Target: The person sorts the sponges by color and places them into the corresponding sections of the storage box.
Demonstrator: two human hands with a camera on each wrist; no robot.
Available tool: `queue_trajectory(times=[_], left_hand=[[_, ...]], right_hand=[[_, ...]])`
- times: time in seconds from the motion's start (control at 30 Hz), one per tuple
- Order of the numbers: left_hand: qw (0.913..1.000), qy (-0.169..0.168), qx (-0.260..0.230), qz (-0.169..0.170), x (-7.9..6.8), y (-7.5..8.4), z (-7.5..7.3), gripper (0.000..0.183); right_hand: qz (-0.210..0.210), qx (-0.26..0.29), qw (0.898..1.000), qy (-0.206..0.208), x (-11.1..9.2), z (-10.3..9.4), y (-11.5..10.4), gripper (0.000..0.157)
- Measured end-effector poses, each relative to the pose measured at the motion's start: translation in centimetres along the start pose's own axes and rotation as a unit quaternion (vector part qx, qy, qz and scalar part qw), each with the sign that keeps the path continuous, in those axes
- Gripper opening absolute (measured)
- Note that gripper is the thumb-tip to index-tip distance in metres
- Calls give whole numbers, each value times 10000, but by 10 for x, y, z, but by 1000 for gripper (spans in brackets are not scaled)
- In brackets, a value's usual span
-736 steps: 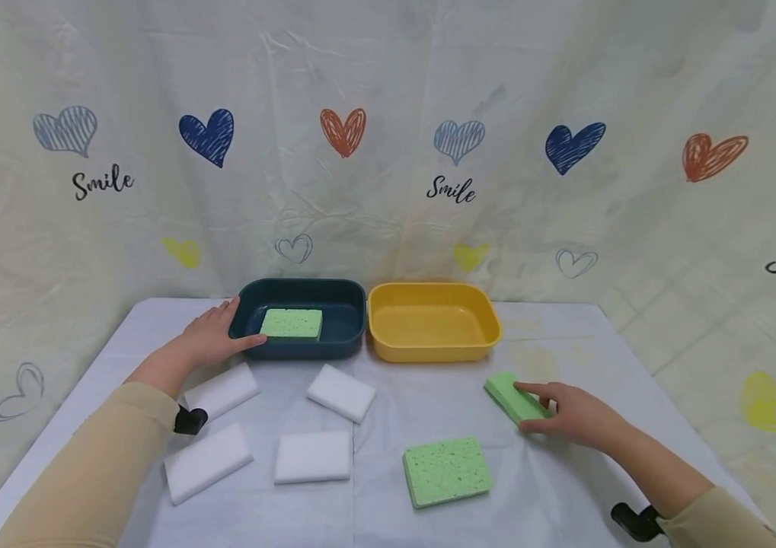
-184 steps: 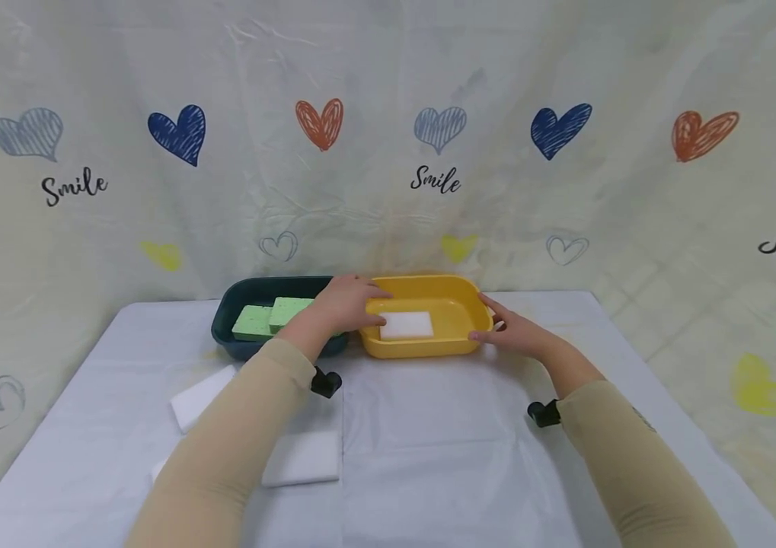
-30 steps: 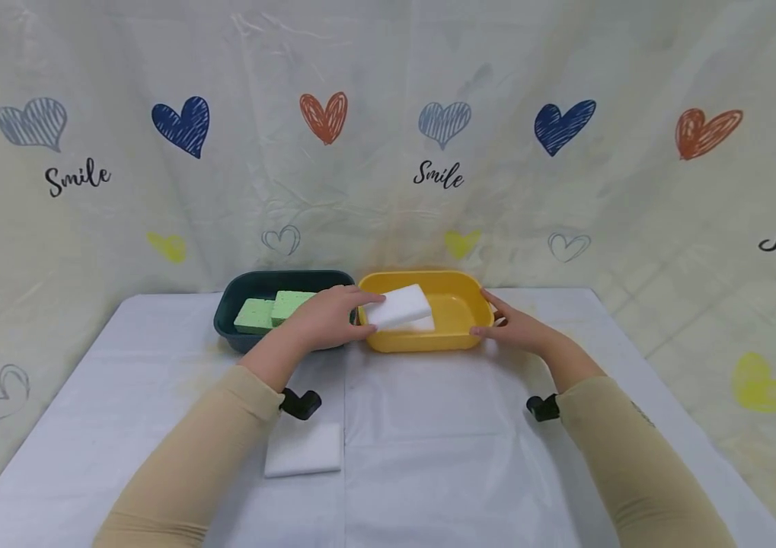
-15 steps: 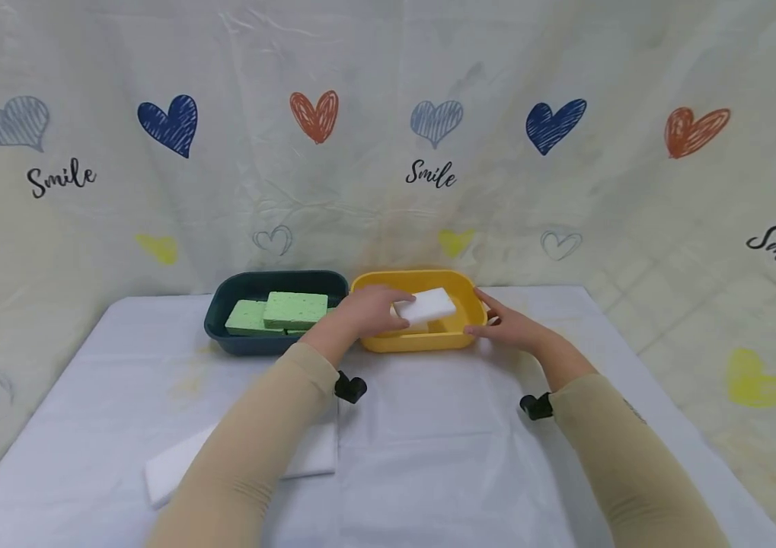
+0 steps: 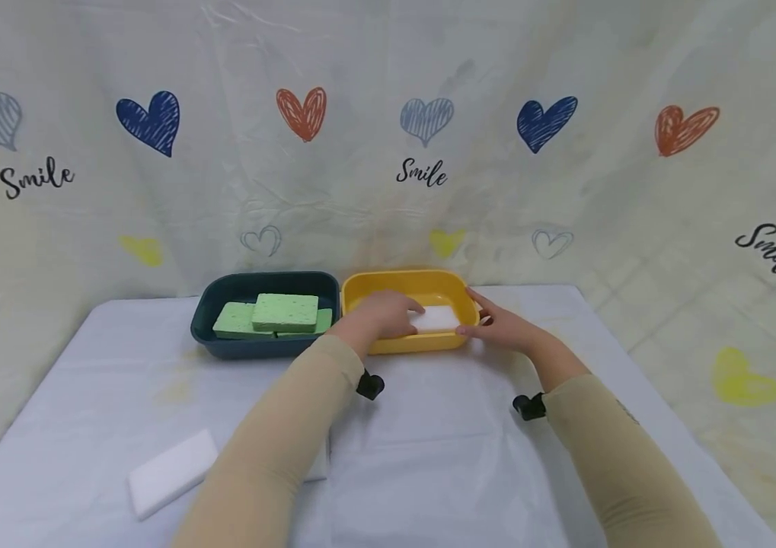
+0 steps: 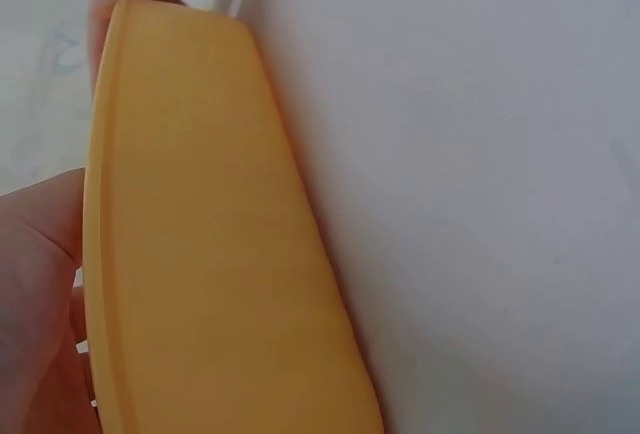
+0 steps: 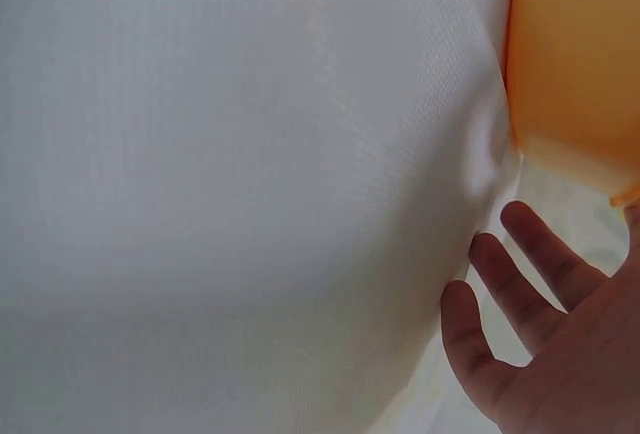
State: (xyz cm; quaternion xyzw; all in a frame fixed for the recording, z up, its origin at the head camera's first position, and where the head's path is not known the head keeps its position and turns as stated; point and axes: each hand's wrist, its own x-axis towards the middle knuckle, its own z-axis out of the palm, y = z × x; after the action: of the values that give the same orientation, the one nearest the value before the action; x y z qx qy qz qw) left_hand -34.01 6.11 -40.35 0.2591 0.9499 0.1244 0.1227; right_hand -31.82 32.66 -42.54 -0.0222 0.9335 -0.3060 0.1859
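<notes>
My left hand [image 5: 388,314] reaches into the yellow bin [image 5: 404,345], thumb and index finger pinching the left end of a white sponge [image 5: 435,318]. That sponge lies low inside, and its far left part is hidden by the hand. Whatever is under it cannot be seen. At the bin's right end my right hand [image 5: 507,329] holds the rim between thumb and index finger; its other fingers [image 7: 510,294] spread below, beside the bin wall. To the left, touching or nearly touching, a dark teal bin [image 5: 250,349] contains green sponges [image 5: 285,313], one lying on top of others.
On the white tablecloth [image 5: 422,449] another white sponge [image 5: 173,472] lies at front left. A further white sponge [image 5: 319,466] is mostly covered by my left sleeve. Behind both bins hangs a pale curtain [image 5: 360,190] printed with hearts.
My left hand has carried the white sponge rightward over the yellow bin and lowered it inside. The right hand keeps its place at the bin's end. The head view has shifted slightly.
</notes>
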Motion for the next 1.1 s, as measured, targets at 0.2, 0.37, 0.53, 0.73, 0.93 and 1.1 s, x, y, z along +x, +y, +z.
queue_trajectory(times=[0.2,0.37,0.53,0.73,0.93,1.1], left_hand=[[9993,-176,-162,-272,-6,-8,-10,41],[9993,-193,-249,-218,-7,-8,-17,44],[9984,-161,-517,-186,-5,0,-13,43],[9988,-184,-386,-237,-4,11,-7,43],[9981,-147,-500,-318,-2,13,-5,47],[9999,-1,-82,-101,3,10,-4,52]], right_hand=[[16,-89,10000,16,1,-1,-2,111],[-51,-147,9999,37,2,-3,0,106],[-101,-132,9999,20,0,-1,-1,109],[-86,-170,9998,47,-1,-1,0,111],[-121,-155,9998,27,0,-1,-1,109],[-81,-122,9999,7,1,0,0,109]])
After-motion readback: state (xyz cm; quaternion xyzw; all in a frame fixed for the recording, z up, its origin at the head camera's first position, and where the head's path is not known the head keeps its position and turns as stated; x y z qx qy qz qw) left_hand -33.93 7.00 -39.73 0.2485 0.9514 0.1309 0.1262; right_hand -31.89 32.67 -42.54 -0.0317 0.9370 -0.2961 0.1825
